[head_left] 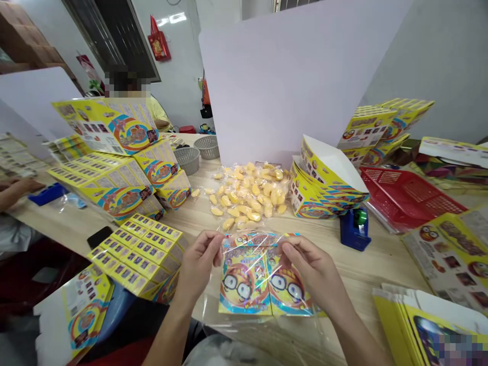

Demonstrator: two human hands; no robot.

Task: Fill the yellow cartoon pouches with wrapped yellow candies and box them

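My left hand (200, 264) and my right hand (310, 269) both pinch the top edge of a clear plastic bag (263, 277) lying on the wooden table (331, 244). Inside the bag sit colourful cartoon-printed cards with big-eyed faces. The left fingers grip the bag's upper left corner, the right fingers its upper right. Just beyond the bag lies a heap of small yellow candy pieces (247, 195) on clear film.
Stacks of yellow printed boxes (118, 178) stand left, folded ones (324, 185) and a red basket (407, 201) right. A blue tape dispenser (355, 229) sits near my right hand. Two grey baskets (196, 152) and a white board (290, 76) stand behind. Another person's hand (15, 190) rests at far left.
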